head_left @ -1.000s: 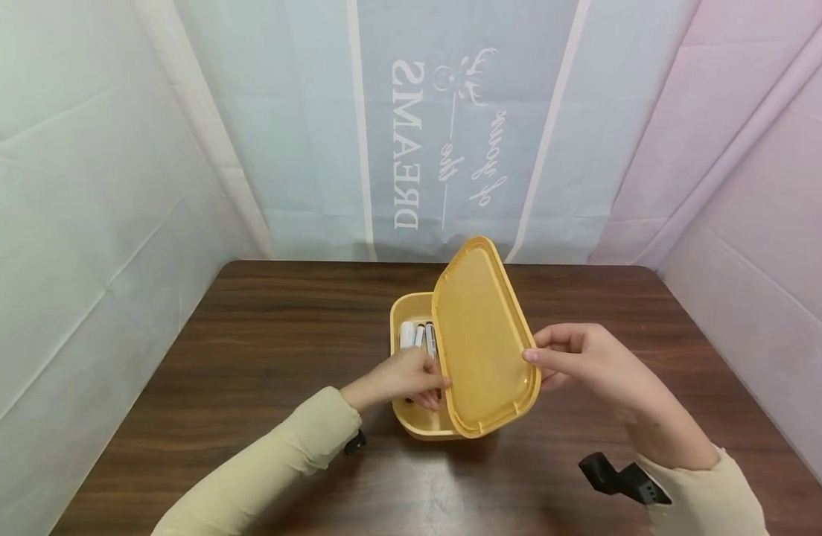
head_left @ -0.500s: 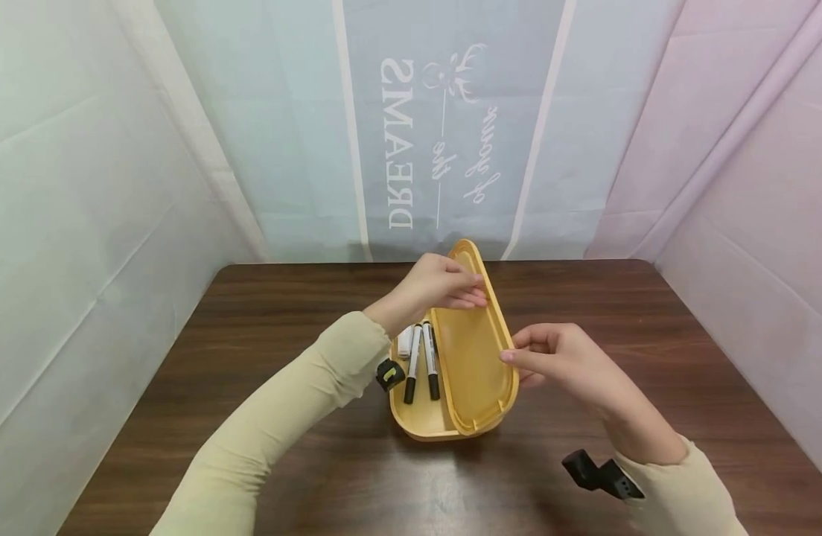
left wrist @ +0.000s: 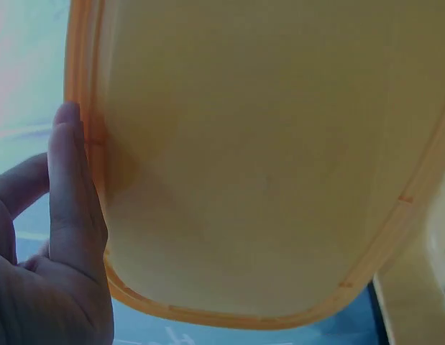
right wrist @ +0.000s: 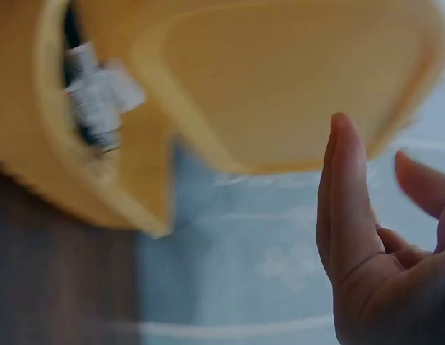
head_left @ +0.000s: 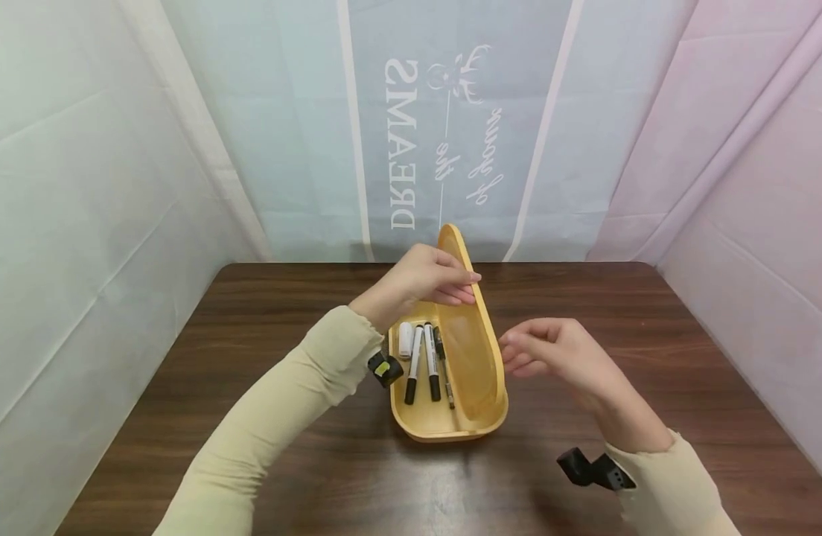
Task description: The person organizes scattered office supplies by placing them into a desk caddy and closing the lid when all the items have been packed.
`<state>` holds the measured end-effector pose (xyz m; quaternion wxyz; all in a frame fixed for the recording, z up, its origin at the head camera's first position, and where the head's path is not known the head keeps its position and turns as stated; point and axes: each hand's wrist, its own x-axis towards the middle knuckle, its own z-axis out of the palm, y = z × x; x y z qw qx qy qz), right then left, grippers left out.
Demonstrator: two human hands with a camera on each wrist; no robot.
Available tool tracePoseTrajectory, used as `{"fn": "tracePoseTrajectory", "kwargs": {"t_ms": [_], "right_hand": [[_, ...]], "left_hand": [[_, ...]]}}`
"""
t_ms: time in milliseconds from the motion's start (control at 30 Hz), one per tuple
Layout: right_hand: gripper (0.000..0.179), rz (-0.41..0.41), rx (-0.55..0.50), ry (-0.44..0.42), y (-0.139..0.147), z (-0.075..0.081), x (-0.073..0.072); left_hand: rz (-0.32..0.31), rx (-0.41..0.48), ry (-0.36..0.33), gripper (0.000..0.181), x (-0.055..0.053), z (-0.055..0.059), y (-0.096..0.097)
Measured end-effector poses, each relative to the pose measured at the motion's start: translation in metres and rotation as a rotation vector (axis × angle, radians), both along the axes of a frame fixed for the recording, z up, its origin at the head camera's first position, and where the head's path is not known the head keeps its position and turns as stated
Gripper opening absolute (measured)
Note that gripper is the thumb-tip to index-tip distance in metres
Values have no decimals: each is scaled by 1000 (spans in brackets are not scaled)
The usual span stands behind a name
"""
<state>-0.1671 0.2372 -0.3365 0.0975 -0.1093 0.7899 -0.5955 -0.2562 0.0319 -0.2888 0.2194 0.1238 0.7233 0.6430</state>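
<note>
A yellow lid [head_left: 474, 357] stands tilted up on edge over the yellow box [head_left: 427, 428]. My left hand [head_left: 421, 279] pinches the lid's far upper edge, thumb over the rim and fingers on the inner face. In the left wrist view, the fingers of that left hand [left wrist: 71, 237] lie along the rim. My right hand [head_left: 548, 350] is just right of the lid; in the right wrist view, its thumb and fingers are apart with nothing between them. Inside the box lie a white cylinder [head_left: 405, 340], two white markers with black caps [head_left: 431, 361] and a thin dark pen [head_left: 444, 368].
The box stands on a dark wood-grain table [head_left: 304, 357]. A printed cloth [head_left: 304, 134] hangs behind the table's far edge, with pale cloth walls on both sides. Black wrist cameras [head_left: 592, 470] sit on both sleeves.
The left hand has come up out of the box to the lid's upper edge. The lid has tipped more upright, uncovering the pen. The right hand has let go of the lid.
</note>
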Motion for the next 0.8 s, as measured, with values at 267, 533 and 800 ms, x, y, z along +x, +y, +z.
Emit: {"fn": "tracePoseTrajectory", "kwargs": {"t_ms": [267,533,800], "right_hand": [[28,116,-234,-244,15,-65,-27],[27,262,-507,-313,14,-82,-32],[20,70,-270,-225,29,-82,-33]], "left_hand": [[-115,100,80,7,14,27,-8],[-103,172,73,9,15,29,-24],[-24,109,-15,6,-5,-34,-73]]}}
